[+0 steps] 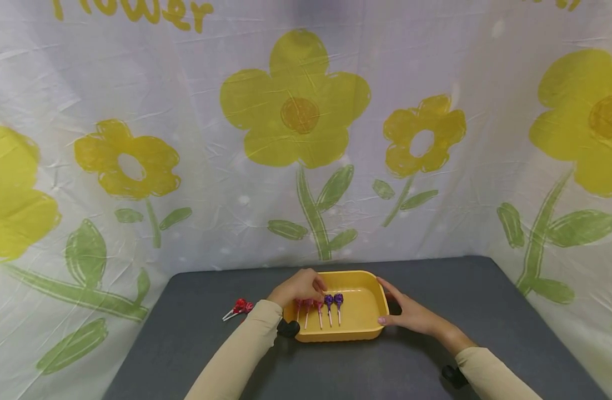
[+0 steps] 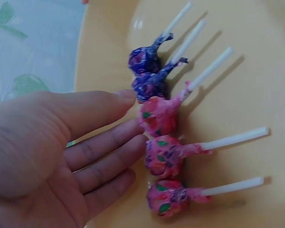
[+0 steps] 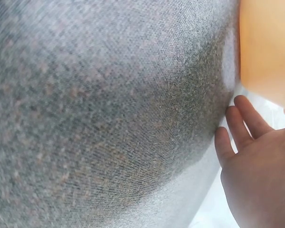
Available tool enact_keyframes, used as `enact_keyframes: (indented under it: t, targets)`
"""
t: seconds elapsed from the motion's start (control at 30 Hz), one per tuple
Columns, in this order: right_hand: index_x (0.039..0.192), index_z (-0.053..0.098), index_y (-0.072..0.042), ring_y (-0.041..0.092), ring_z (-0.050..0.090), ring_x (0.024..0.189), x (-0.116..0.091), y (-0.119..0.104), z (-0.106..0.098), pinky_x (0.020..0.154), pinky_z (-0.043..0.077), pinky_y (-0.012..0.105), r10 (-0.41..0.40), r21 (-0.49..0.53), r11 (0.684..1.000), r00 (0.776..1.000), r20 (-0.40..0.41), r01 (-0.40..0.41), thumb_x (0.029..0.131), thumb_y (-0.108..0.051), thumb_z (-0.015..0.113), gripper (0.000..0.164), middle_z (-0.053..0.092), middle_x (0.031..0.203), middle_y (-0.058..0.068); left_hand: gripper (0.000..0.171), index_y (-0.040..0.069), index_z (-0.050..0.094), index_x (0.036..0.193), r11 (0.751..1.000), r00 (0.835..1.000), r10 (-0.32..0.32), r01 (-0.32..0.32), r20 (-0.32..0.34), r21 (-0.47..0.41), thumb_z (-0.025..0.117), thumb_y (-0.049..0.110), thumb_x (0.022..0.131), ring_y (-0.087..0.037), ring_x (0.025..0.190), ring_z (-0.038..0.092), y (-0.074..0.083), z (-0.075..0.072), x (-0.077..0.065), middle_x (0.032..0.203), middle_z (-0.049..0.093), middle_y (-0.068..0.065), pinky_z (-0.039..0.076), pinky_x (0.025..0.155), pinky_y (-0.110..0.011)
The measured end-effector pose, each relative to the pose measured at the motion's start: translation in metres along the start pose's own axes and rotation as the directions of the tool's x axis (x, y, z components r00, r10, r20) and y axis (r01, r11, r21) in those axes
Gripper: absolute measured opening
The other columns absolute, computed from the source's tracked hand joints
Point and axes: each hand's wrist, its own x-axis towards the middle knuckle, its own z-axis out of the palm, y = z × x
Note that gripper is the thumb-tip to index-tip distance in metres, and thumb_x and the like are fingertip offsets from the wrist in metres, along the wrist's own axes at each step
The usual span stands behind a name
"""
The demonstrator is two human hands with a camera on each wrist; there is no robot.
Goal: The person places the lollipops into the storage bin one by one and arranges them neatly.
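Observation:
In the yellow tray [image 1: 361, 322], two purple lollipops [image 2: 149, 85] and three pink lollipops [image 2: 164, 154] lie side by side in a row, white sticks toward the front. My left hand [image 1: 300, 286] reaches over the tray's left part, with its fingers fairly straight. In the left wrist view its thumb tip is right at the lower purple candy head, and the other fingertips lie against the pink heads. My right hand [image 1: 416, 316] holds the tray's right end, its thumb at the front corner and its forefinger along the far corner.
A few red lollipops [image 1: 239, 305] lie on the dark grey table [image 1: 196, 344] left of the tray, partly behind the left sleeve [image 1: 246, 350]. Behind the table hangs a white curtain [image 1: 211, 222] printed with yellow flowers.

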Motion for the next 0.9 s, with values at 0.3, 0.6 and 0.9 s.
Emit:
enact_keyframes:
  t: [0.3, 0.6, 0.9]
  targets:
    - [0.16, 0.008, -0.027, 0.042, 0.039, 0.142, 0.0, 0.0, 0.0, 0.106, 0.031, 0.074, 0.003, -0.012, 1.0, 1.0, -0.006, -0.003, 0.089, -0.034, 0.074, 0.097, 0.043, 0.152, 0.019, 0.022, 0.0, 0.073, 0.108, 0.99, 0.99, 0.117, -0.122, -0.075, -0.074, 0.072, 0.011, 0.089, -0.026, 0.096, 0.072, 0.004, -0.021, -0.016, 0.102, 0.076, -0.011, 0.058, 0.083, -0.034]
    - [0.16, 0.007, -0.03, 0.042, 0.037, 0.143, 0.0, 0.0, 0.0, 0.106, 0.028, 0.076, 0.029, -0.009, 1.0, 1.0, 0.0, -0.029, 0.089, -0.037, 0.073, 0.097, 0.042, 0.152, 0.017, 0.027, 0.003, 0.07, 0.118, 0.965, 0.974, 0.164, -0.192, -0.157, -0.18, 0.066, 0.016, 0.095, -0.026, 0.102, 0.07, -0.011, -0.053, -0.044, 0.113, 0.073, -0.015, 0.057, 0.089, -0.037]
    - [0.159, 0.009, -0.035, 0.042, 0.038, 0.142, -0.001, -0.001, 0.0, 0.105, 0.03, 0.075, 0.028, -0.001, 1.0, 1.0, -0.006, -0.028, 0.088, -0.036, 0.074, 0.096, 0.043, 0.152, 0.018, 0.033, 0.009, 0.069, 0.122, 0.932, 0.957, 0.076, -0.168, -0.281, -0.321, 0.068, 0.027, 0.094, -0.027, 0.109, 0.069, -0.057, -0.076, -0.082, 0.121, 0.071, -0.014, 0.057, 0.093, -0.038]
